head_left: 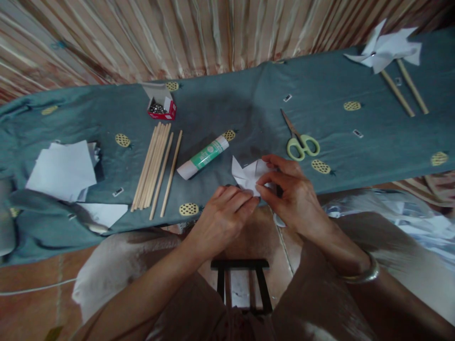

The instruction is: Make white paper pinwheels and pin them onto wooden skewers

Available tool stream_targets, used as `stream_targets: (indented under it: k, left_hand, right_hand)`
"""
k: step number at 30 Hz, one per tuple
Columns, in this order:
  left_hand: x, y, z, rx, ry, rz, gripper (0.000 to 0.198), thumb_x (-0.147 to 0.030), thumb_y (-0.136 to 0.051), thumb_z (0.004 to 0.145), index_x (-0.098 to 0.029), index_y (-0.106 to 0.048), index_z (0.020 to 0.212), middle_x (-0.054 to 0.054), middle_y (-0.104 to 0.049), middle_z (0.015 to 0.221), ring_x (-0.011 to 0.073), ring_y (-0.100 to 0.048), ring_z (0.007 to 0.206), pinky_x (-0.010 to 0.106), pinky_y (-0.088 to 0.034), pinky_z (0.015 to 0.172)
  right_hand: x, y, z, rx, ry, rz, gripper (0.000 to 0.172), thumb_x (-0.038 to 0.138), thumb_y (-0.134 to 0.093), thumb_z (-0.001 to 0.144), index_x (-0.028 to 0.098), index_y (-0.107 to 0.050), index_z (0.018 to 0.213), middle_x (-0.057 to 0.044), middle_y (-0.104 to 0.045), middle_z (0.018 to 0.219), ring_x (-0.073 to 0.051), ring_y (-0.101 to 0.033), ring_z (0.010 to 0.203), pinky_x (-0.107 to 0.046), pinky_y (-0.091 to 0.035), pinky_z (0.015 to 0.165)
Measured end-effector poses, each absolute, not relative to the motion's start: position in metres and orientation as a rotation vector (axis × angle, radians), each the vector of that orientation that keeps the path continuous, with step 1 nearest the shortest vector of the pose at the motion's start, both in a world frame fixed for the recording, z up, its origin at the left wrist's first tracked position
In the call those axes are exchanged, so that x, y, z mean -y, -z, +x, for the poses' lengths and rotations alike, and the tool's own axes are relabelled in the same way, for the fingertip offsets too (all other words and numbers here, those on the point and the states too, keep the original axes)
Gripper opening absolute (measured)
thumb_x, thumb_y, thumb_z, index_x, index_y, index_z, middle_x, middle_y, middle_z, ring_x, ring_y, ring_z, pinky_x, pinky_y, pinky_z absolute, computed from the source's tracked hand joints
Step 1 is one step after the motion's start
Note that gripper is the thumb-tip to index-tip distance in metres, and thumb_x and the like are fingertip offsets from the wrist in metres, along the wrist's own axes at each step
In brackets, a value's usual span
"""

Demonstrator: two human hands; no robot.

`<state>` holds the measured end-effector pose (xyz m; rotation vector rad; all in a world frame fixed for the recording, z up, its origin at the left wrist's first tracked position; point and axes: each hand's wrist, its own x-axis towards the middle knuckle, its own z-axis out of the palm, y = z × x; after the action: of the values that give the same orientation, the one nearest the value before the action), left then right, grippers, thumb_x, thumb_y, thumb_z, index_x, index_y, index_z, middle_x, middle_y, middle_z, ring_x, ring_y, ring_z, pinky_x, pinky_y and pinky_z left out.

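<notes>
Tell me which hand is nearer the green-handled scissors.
Right. The right hand is just below the scissors in the picture, apart from them; the left hand is farther off, below and to their left.

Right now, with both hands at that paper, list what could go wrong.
The folded paper might tear if the right hand pinching it pulls against the left hand. The green-and-white tube lies on its side and could roll if bumped. The scissors lie just beyond the right hand; a forward reach might knock them.
</notes>
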<state>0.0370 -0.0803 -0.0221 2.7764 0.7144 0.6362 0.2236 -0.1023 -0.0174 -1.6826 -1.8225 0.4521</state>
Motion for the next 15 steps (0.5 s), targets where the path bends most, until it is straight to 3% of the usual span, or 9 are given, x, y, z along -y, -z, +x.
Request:
stream_targets:
  k: [15]
  left_hand:
    - [0.0804,0.0224,0.0369,-0.726,-0.606,2.777,0.020,-0.015,-0.048,0.096,-0.013,-0.062,0.109,0.007,-0.069,0.098,0.0196,-0.059,0.090,0.035,-0.046,0.078]
  right_hand:
    - [0.1013,0.0191,0.2235,1.843,-0.440,-1.682,0.012,0.015,-0.059,0.084,0.024,-0.065,0.079,-0.009,-0.061,0.127,-0.031,-0.056,0.118,-0.053,-0.047,0.098]
